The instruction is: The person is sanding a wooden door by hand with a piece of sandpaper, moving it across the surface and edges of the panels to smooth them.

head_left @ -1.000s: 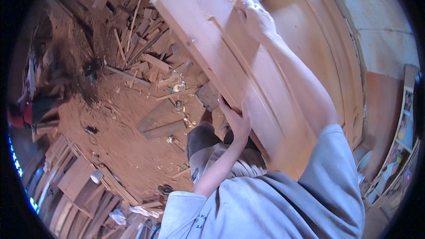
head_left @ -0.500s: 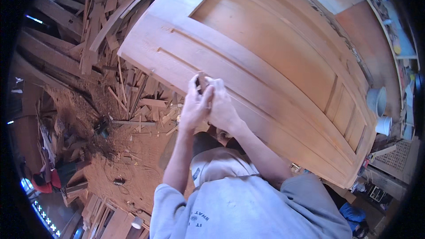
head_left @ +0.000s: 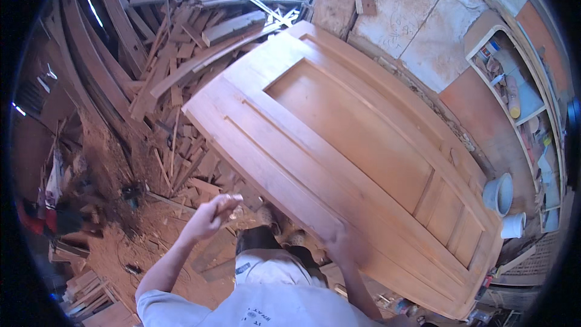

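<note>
A large pale wooden panelled door lies flat in front of me, slanting from far left to near right. Off its near edge, my left hand is closed on a small folded piece that looks like sandpaper; only its light end shows past my fingers. My right hand is over the door's near edge, seemingly touching the wood. Motion smears its fingers, so I cannot make out their shape or anything in them. Long narrow grooves and a big recessed panel mark the door's face.
Wood offcuts are heaped beyond the door's left end. Sawdust and scraps cover the floor at left. Two white buckets stand by the door's right end. An open shelf with assorted items is at far right.
My hands were together over the door with a small brown piece between them. Now they are apart: the left has moved left with the piece, the right down to the near edge. The view has shifted.
</note>
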Motion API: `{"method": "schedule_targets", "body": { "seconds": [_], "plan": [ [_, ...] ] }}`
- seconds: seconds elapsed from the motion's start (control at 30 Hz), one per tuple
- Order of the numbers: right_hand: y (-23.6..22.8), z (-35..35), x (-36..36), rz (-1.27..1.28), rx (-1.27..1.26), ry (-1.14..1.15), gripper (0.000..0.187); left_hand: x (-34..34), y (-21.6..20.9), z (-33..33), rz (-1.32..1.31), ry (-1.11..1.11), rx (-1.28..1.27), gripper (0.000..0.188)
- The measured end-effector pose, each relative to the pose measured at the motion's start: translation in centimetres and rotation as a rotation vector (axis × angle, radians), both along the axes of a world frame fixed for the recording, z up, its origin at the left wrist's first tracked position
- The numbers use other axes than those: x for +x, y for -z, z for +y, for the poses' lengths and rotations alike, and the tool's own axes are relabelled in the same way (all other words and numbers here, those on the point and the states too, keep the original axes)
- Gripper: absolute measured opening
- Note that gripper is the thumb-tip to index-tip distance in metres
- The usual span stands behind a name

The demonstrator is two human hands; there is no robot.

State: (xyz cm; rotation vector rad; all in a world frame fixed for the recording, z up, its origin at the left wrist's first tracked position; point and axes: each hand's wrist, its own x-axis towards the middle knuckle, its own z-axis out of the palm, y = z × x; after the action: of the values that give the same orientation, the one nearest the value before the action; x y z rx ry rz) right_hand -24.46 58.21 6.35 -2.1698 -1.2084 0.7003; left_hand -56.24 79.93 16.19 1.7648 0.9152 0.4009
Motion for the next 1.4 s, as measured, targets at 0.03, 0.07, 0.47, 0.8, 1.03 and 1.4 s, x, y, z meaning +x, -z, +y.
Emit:
{"method": "schedule_targets", "body": {
  "seconds": [0.03,0.07,0.47,0.8,1.03,1.4],
  "plan": [
    [1.7,-1.9,0.7,0.021,-0.020,0.149,0.052,-0.1,1.1,-0.1,-0.013,0.036,0.056,0.036],
    [4.5,-4.2,1.6,-0.051,0.054,0.185,0.050,0.5,2.0,0.0,0.072,0.118,0.093,0.038],
    [6.4,-2.9,1.1,-0.559,0.198,0.558,0.043,25.5,8.9,19.4,0.239,1.035,0.966,0.030],
    [5.9,-2.8,1.1,-0.541,0.110,0.627,0.045,28.0,13.8,24.3,0.129,1.312,0.900,0.027],
    [8.6,-5.8,0.3,-0.640,0.232,1.044,0.045,28.7,13.9,24.5,0.178,1.373,0.757,0.028],
    [10.8,-5.6,0.6,-0.647,0.216,1.319,0.048,35.7,13.4,11.2,0.048,1.410,0.834,0.026]
  ]
}}
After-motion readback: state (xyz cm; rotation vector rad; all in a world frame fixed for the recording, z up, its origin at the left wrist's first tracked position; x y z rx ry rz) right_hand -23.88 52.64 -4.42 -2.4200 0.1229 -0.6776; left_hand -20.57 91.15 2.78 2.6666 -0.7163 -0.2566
